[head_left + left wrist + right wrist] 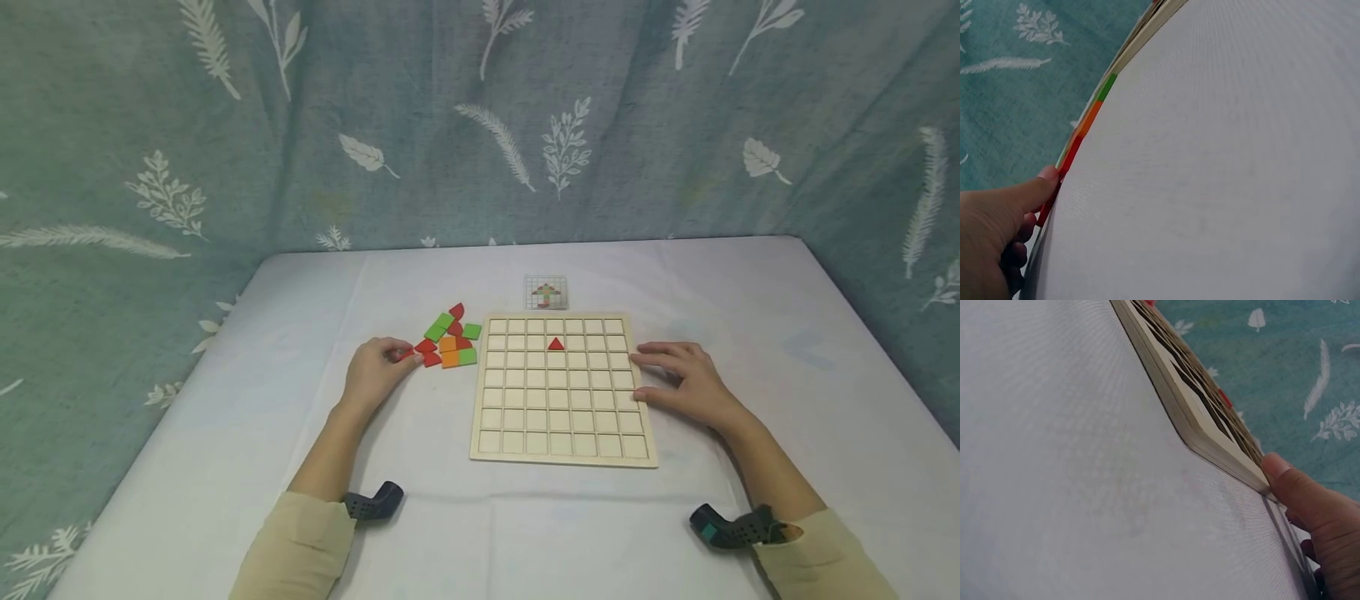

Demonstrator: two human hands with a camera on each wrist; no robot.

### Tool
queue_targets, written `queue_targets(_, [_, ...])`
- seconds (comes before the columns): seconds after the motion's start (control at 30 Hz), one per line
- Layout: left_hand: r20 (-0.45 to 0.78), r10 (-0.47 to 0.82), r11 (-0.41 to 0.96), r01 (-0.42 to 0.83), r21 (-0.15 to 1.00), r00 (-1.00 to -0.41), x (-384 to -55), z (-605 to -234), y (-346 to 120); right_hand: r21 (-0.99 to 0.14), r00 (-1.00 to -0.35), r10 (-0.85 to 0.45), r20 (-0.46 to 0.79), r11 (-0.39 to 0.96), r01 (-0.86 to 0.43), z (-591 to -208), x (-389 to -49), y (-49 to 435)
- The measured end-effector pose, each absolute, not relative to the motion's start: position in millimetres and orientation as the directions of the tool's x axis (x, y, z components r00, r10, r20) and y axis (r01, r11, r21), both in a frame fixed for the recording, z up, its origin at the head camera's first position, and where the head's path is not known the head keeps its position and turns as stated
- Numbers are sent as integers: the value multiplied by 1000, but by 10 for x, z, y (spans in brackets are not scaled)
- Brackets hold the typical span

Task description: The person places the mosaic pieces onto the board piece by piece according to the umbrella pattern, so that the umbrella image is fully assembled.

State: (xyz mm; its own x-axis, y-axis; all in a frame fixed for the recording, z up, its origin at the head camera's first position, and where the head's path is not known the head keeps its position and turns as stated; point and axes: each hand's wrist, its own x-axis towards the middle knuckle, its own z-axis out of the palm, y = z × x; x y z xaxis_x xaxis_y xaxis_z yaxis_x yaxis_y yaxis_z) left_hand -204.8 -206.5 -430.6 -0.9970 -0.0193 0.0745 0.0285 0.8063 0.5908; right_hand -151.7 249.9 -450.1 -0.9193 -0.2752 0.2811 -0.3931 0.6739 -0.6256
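Observation:
My left hand pinches a red piece between thumb and fingertips at the left side of a loose cluster of flat pieces. In the left wrist view the thumb lies against red at the cluster's edge. Beside the cluster lies a pale wooden grid board, with one red triangle in a cell of its second row. My right hand rests at the board's right edge, fingers spread and touching it. The right wrist view shows the thumb on the board's rim.
Around the left hand lie green pieces, orange pieces and red quarter-round pieces. Behind the board is a small pattern card with a grid picture. A white cloth covers the table; a leaf-print curtain hangs behind.

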Motion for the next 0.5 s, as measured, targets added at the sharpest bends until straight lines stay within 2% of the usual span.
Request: queue_targets(0.5, [77,-27,805,24,593,-997,-1935,-4316,-2094,-626,-922,-272,278,677,-388,-4494,-1509,2492])
